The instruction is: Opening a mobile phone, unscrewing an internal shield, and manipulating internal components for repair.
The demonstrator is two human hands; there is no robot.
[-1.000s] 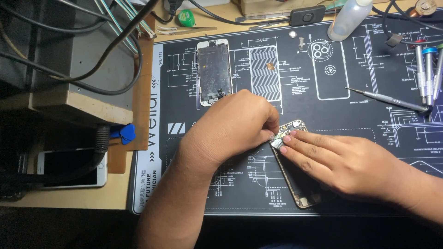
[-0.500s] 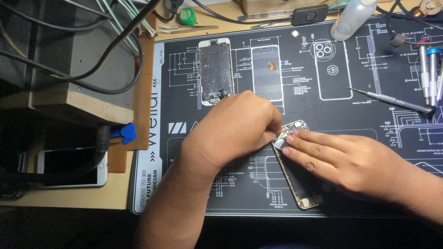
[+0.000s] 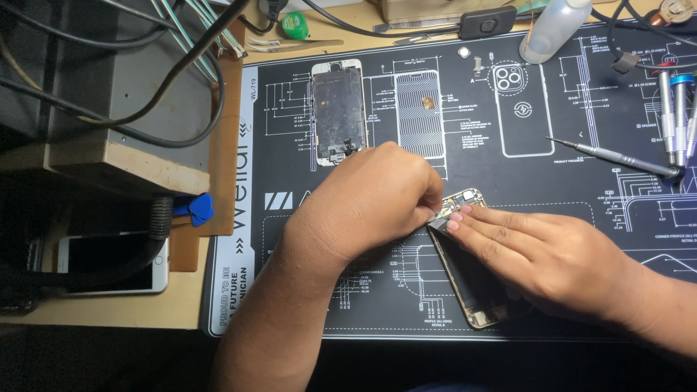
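An opened gold phone body (image 3: 472, 290) lies on the black printed repair mat (image 3: 552, 305). My right hand (image 3: 552, 254) lies flat on it, fingers pressing near its top end. My left hand (image 3: 370, 203) is bunched beside it, fingertips pinching something small at the phone's upper corner (image 3: 444, 212); what they pinch is hidden. A detached phone screen (image 3: 338, 110) lies face down above my left hand.
A thin screwdriver (image 3: 617, 157) rests right of centre, more drivers (image 3: 674, 116) at the far right. A clear bottle (image 3: 553, 27) stands at the top. A white phone (image 3: 109, 265) and blue picks (image 3: 194, 208) sit left of the mat, under cables (image 3: 145, 109).
Both hands stay on the phone body; my left fingers shift slightly at its top corner. Nothing else has moved.
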